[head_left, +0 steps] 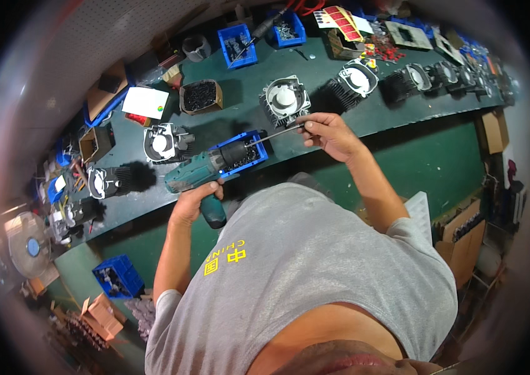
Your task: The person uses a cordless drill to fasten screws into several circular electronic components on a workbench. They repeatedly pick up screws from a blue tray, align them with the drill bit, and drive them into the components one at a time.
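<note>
My left hand [193, 201] grips the handle of a teal cordless drill [205, 172], held level over the front edge of the green workbench [315, 134]. A long thin bit [274, 134] sticks out of the drill's black chuck. My right hand [330, 134] pinches the far tip of that bit. Just behind the bit stands a black finned motor housing [285, 99] with a white centre. A small blue bin [246, 156] of dark screws sits under the drill's nose.
More finned housings line the bench: one at the left [164, 142], another [110, 181] further left, several to the right [359, 80]. Blue bins [237, 45], a cardboard box of black parts [201, 96], a white paper [145, 102] and red labels [340, 17] lie behind.
</note>
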The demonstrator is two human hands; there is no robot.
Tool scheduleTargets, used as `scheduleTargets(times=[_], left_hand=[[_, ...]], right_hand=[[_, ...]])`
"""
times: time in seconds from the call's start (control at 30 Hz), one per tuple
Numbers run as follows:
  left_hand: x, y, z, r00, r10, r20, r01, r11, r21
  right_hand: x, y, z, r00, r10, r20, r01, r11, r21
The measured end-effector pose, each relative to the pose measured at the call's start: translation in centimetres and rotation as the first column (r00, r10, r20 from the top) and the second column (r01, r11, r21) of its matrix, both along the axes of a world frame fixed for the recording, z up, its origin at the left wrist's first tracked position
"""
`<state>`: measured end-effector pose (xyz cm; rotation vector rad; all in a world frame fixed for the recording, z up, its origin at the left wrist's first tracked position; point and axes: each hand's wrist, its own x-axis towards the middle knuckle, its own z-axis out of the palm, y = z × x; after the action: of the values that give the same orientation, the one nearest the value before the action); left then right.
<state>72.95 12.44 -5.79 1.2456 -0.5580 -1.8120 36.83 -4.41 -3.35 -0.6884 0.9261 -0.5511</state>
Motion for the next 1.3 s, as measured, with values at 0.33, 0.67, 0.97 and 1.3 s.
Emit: scheduleTargets(times=[0.33, 0.67, 0.97, 1.3], left_hand=[[-7.7, -2.8, 2.7, 0.959, 0.137, 0.248, -0.114, 0.988, -0.104], [-10.2, -4.3, 1.0, 0.888, 0.139, 0.439, -0.095, 0.988, -0.12], [-11.4, -4.5, 0.4, 0.792, 0.083, 0.605, 0.002, 0.99, -0.138], [-9.5, -7.9, 4.3, 0.56, 0.097, 0.823, 0.329, 0.885, -0.329]], right_hand=[[-2.6, -10.0, -2.5, 0.828, 0.157, -0.539, -0.535, 0.512, -0.672], [-2.0, -12.6, -5.6, 0.706, 0.006, -0.708, -0.692, 0.216, -0.689], [-2.6, -7.0, -9.4, 0.844, -0.349, -0.406, -0.074, 0.674, -0.735], [0.7, -2.4, -12.2, 0.773, -0.409, -0.485, -0.108, 0.669, -0.735]])
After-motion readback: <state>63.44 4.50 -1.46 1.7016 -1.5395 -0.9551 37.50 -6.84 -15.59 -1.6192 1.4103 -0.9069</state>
